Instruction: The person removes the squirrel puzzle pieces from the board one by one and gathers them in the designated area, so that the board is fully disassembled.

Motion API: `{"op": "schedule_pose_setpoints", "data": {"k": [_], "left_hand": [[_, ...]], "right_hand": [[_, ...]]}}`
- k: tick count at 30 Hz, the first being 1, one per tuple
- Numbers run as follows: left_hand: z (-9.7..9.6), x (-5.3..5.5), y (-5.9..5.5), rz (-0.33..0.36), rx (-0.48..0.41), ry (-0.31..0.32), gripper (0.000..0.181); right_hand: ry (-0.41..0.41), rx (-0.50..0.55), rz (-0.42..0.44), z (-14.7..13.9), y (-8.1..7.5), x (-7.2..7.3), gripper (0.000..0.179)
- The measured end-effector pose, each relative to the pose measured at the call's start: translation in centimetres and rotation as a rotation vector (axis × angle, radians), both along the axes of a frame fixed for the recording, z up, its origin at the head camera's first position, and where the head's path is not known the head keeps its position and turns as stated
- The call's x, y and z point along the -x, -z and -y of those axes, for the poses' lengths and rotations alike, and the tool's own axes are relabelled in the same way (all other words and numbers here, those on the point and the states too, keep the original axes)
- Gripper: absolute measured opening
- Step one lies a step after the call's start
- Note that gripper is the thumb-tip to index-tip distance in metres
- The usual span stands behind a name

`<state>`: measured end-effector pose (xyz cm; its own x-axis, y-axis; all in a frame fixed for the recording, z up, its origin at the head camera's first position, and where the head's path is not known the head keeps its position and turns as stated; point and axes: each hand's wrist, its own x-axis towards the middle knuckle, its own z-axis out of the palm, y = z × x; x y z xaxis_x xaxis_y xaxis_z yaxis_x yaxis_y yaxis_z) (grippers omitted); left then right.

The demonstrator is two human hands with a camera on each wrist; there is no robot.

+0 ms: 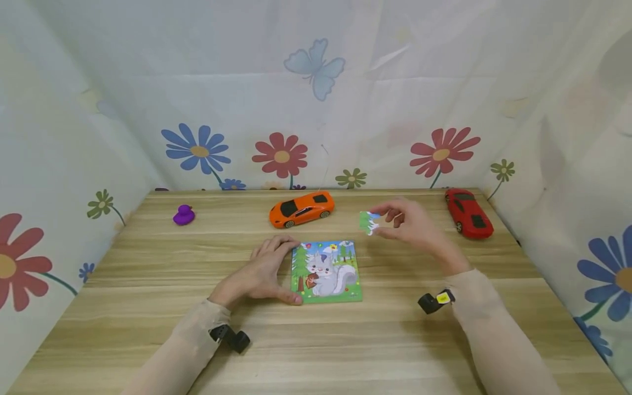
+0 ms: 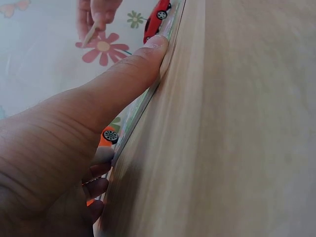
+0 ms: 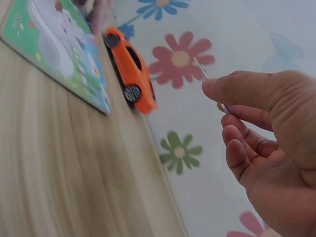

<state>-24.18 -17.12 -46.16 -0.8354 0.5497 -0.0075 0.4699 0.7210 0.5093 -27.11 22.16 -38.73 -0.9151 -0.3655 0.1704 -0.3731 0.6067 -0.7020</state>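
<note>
We see two plain, pale beige long sleeves, the left sleeve (image 1: 173, 345) and the right sleeve (image 1: 498, 334), creased toward the wrists and leaving the left hand (image 1: 264, 270) and right hand (image 1: 407, 222) bare. At the left wrist we find a small black device (image 1: 231, 337) with a rounded end; a similar black unit (image 1: 430, 304) at the right wrist bears a yellow label (image 1: 443, 298), its markings perhaps print, too small for us to read

A purple duck (image 1: 184, 215), an orange car (image 1: 302, 209) and a red car (image 1: 468, 214) stand on the table (image 1: 321, 345).
</note>
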Motion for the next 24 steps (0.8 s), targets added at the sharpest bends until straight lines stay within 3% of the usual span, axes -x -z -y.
{"op": "schedule_pose_setpoints", "data": {"k": [10,15,24], "left_hand": [[-0.1,0.1,-0.1,0.000,-0.001,0.003,0.137],[-0.2,0.1,-0.2,0.005,0.001,0.003,0.137],[0.0,0.0,-0.1,0.007,-0.002,0.003,0.137]], "right_hand": [[0.106,-0.050,0.016,-6.9,-1.3,-1.7,0.046],[0.143,-0.053,0.005,-9.3,-0.8,-2.2,0.046],[0.114,-0.070,0.003,-11.8,0.8,-2.9,0.045]]}}
